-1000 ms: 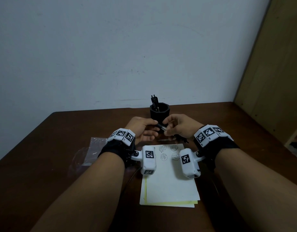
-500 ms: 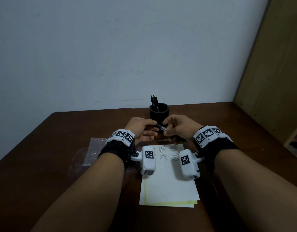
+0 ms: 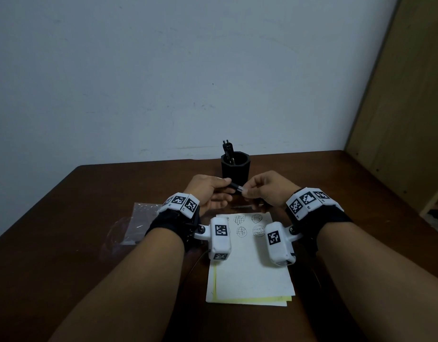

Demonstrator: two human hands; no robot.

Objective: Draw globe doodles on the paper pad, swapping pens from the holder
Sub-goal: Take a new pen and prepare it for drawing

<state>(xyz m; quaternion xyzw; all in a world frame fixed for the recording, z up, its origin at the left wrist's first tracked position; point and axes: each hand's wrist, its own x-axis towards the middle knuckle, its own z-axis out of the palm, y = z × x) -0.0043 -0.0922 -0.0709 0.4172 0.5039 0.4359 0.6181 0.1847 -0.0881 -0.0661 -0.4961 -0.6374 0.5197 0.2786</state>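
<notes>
Pen [image 3: 236,188] lies crosswise between my hands, near the counter's far edge: left hand [image 3: 208,192] pinches one end, right hand [image 3: 267,191] the other, holder [image 3: 235,169] just beyond.

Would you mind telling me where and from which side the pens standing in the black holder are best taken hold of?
Grip the pens in the holder by their exposed top ends, coming from straight above. The holder hides their lower barrels behind its wall, and they lean toward its left rim, so only the tops are free to pinch. Both hands are occupied with a pen held between them.
</notes>
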